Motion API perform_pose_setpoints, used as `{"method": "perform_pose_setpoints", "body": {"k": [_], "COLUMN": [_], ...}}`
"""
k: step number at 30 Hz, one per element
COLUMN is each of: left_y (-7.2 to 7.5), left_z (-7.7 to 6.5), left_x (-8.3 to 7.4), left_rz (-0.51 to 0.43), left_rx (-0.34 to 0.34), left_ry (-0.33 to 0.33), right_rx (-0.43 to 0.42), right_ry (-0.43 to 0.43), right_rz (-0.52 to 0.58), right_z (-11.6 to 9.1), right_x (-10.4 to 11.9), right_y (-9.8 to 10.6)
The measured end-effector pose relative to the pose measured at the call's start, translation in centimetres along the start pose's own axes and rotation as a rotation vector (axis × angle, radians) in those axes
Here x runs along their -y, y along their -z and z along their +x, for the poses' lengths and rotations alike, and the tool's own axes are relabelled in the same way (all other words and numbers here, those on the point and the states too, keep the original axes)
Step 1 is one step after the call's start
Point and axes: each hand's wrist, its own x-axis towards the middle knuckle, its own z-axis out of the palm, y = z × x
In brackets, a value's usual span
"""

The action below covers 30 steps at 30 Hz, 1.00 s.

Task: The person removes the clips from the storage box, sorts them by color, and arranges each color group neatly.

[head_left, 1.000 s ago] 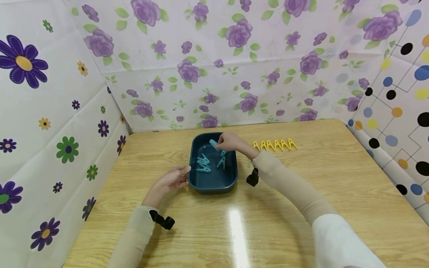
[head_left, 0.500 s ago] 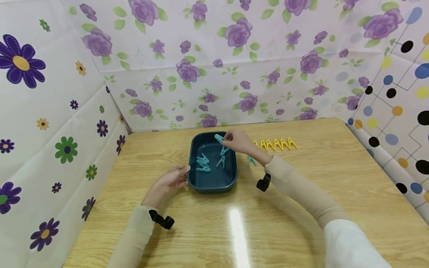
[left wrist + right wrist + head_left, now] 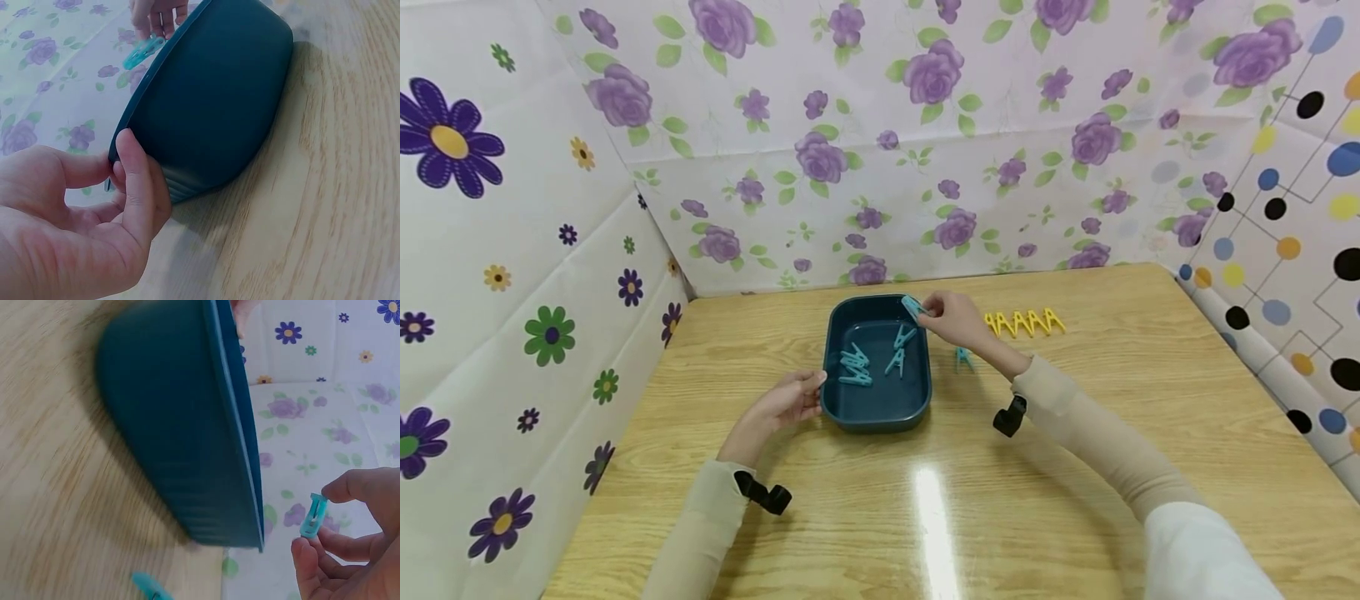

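A dark teal plastic basin (image 3: 880,421) stands on the table. My left hand (image 3: 788,398) pinches its left rim between thumb and fingers, as the left wrist view shows closely. Over the basin's back right edge, my right hand (image 3: 955,320) holds a light blue clothespin (image 3: 914,307) between thumb and fingertips; in the right wrist view this clothespin (image 3: 314,515) is clear of the rim. Inside the basin, several blue clothespins (image 3: 854,365) lie at the left and two more clothespins (image 3: 899,350) at the right.
To the right of the basin, a blue clothespin (image 3: 964,359) lies on the wooden table (image 3: 1037,467). Behind it stretches a row of several yellow clothespins (image 3: 1024,322), its left end hidden by my right hand. Flowered cloth (image 3: 880,167) hangs at the back, with patterned cloth on both sides.
My right hand has moved right with the clothespin, from above the basin's inside to its right edge. The blue clothespin on the table has come into view. My left hand stays put.
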Motion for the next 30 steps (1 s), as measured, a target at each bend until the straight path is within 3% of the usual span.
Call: {"method": "perform_pose_setpoints", "body": {"k": [13, 30], "left_y": [0.2, 0.1], "left_z": [0.2, 0.4], "left_x": [0.3, 0.2], "left_rz": [0.003, -0.021], "left_rx": [0.003, 0.014], "left_ry": [0.003, 0.003], "right_rx": [-0.037, 0.08], "right_ry": [-0.037, -0.111], "right_rz": [-0.034, -0.086], "right_z": [-0.8, -1.6], "right_x": [-2.9, -6.7], "right_y": [1.2, 2.2]}}
